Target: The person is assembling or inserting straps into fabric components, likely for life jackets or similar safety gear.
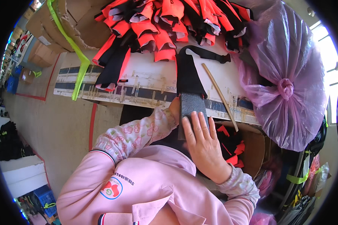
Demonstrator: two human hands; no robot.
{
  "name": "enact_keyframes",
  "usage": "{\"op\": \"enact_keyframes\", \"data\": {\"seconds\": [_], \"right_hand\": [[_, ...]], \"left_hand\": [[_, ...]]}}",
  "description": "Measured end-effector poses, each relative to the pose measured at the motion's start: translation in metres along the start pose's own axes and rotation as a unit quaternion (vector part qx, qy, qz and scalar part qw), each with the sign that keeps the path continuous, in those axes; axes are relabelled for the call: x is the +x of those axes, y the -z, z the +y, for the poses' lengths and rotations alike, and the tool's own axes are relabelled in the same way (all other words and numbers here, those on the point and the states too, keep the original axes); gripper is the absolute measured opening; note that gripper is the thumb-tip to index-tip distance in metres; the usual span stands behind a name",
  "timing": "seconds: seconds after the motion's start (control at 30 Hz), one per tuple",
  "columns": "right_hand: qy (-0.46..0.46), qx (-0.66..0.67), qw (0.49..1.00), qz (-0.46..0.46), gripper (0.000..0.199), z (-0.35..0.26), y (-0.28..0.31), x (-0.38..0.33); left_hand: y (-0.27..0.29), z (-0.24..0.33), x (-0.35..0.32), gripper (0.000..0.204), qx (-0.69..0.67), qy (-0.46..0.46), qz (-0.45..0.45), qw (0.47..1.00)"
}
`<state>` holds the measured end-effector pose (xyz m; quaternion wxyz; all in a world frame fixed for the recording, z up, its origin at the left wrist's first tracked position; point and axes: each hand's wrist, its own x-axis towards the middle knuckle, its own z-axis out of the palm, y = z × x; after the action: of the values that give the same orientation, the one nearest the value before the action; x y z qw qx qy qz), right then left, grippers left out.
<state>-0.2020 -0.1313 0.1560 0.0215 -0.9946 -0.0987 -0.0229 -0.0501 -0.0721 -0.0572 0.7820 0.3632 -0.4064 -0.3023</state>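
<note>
A black fabric sleeve (189, 73) with a strap (210, 55) at its far end lies on the work table in front of me. Out of its near opening sticks a dark grey foam pad (193, 105), which reaches over the table's front edge. My right hand (202, 144) lies flat with its fingers stretched out over the pad's near end. At the pad's left side is my left hand (173, 108), just below the sleeve's opening. The pad and the sleeve hide its fingers, so their grip does not show.
Orange-and-black sleeves (154, 32) are heaped at the table's (142, 80) back. Right of the pad lies a thin wooden stick (219, 96). A tied purple plastic bag (289, 112) bulges at the right. A cardboard box (259, 150) with orange-and-black pieces stands below; a yellow-green strap (71, 43) hangs left.
</note>
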Motion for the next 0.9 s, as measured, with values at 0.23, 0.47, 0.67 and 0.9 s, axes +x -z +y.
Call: {"op": "enact_keyframes", "data": {"seconds": [0.23, 0.47, 0.67, 0.9], "right_hand": [[-0.029, 0.023, 0.996, 0.083, 0.041, 0.029, -0.023, 0.008], [-0.057, 0.09, 0.993, 0.042, 0.031, 0.042, -0.057, 0.041], [-0.083, 0.133, 0.986, -0.061, 0.027, 0.053, -0.093, 0.056], [-0.068, 0.074, 0.994, -0.042, 0.008, 0.019, -0.121, 0.045]], "left_hand": [[-0.045, 0.055, 0.016, 0.02, -0.141, 0.248, 0.286, 0.915], [-0.054, 0.056, 0.01, 0.011, -0.101, 0.237, 0.272, 0.927], [-0.055, 0.04, -0.015, 0.01, 0.034, 0.308, 0.234, 0.921], [-0.056, 0.037, -0.039, 0.016, -0.05, 0.329, 0.386, 0.86]]}}
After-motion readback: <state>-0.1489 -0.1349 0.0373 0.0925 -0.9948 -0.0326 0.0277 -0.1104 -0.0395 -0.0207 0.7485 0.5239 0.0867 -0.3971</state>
